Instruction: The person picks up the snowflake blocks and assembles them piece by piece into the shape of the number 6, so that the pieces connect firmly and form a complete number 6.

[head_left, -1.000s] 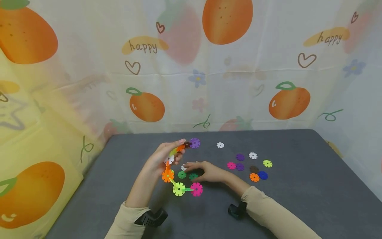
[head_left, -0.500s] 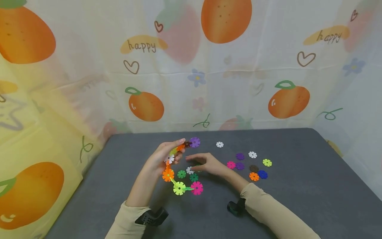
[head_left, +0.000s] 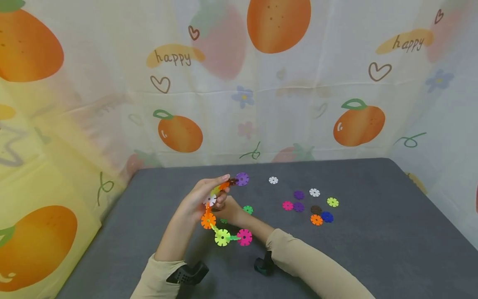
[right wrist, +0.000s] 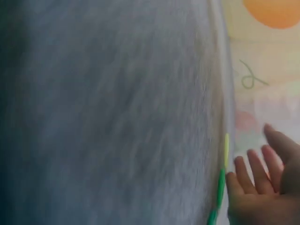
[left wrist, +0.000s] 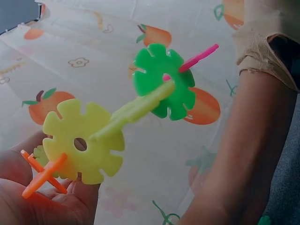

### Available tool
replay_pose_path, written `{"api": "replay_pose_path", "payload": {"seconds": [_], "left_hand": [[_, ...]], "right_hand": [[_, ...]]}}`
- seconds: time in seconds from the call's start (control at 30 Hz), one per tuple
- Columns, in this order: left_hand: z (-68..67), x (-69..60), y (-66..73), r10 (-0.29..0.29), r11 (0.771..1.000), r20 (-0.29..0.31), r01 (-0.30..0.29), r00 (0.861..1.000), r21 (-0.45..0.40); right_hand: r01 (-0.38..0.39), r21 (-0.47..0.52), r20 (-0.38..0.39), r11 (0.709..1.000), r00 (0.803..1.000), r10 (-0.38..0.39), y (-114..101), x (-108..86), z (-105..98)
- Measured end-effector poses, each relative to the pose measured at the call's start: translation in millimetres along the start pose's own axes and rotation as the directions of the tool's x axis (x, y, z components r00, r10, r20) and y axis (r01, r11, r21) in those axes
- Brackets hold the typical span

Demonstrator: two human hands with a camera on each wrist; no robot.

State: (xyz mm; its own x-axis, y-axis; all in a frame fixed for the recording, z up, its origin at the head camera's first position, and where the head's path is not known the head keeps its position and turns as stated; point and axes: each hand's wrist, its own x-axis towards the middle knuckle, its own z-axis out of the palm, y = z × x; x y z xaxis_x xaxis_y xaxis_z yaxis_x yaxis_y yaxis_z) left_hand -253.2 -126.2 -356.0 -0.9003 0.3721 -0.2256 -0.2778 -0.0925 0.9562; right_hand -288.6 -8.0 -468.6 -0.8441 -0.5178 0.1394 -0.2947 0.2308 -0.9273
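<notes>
My left hand (head_left: 198,197) grips a chain of interlocked notched discs. A purple disc (head_left: 242,179) forms its far end; orange (head_left: 208,221) and yellow-green (head_left: 222,237) discs hang below, ending at a pink one (head_left: 244,237). In the left wrist view, the hand (left wrist: 70,201) is beneath a yellow disc (left wrist: 101,150) joined toward a green one (left wrist: 145,84). My right hand (head_left: 232,211) reaches behind the left hand, its fingertips hidden there. The right wrist view shows it (right wrist: 258,192) with fingers extended and apart, beside edge-on green discs (right wrist: 220,187).
Loose discs lie on the grey table (head_left: 358,249): a green one (head_left: 247,209) near the right wrist, a white one (head_left: 273,180) at the back, and several colours to the right, including orange (head_left: 316,220) and blue (head_left: 327,216). A fruit-patterned cloth (head_left: 224,124) hangs behind.
My right hand has moved left, from above the green and white discs to behind my left hand. The left hand keeps its hold on the chain. The head view has shifted slightly.
</notes>
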Motion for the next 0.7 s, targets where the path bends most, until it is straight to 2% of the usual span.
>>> {"api": "replay_pose_path", "payload": {"seconds": [0.07,0.23,0.4,0.53,0.63,0.7], "left_hand": [[-0.3,-1.2,0.2,0.005,1.0,0.0,-0.005,1.0,-0.003],[-1.7,-2.0,0.0,0.009,1.0,0.01,-0.009,1.0,-0.023],[-3.2,-1.2,-1.3,0.007,1.0,-0.003,-0.007,1.0,-0.002],[-4.1,-0.3,-1.8,0.003,1.0,-0.025,-0.002,1.0,0.029],[-4.5,0.8,-2.2,-0.001,0.999,-0.037,0.002,0.999,0.039],[-4.4,1.6,-2.5,-0.002,0.999,-0.046,0.004,0.999,0.043]], "right_hand": [[-0.006,-0.053,0.028,0.999,1.0,0.008,0.4,0.0,3.8],[0.033,-0.069,0.111,0.997,0.993,-0.025,4.6,-9.6,0.1],[0.033,-0.014,0.191,0.999,0.981,-0.03,7.6,-28.3,-17.1],[0.076,-0.03,0.25,0.997,0.966,-0.066,9.5,-42.8,-36.1],[0.098,-0.043,0.265,0.994,0.961,-0.083,9.0,-51.1,-51.0],[0.097,-0.035,0.218,0.995,0.972,-0.087,8.6,-54.6,-59.8]]}}
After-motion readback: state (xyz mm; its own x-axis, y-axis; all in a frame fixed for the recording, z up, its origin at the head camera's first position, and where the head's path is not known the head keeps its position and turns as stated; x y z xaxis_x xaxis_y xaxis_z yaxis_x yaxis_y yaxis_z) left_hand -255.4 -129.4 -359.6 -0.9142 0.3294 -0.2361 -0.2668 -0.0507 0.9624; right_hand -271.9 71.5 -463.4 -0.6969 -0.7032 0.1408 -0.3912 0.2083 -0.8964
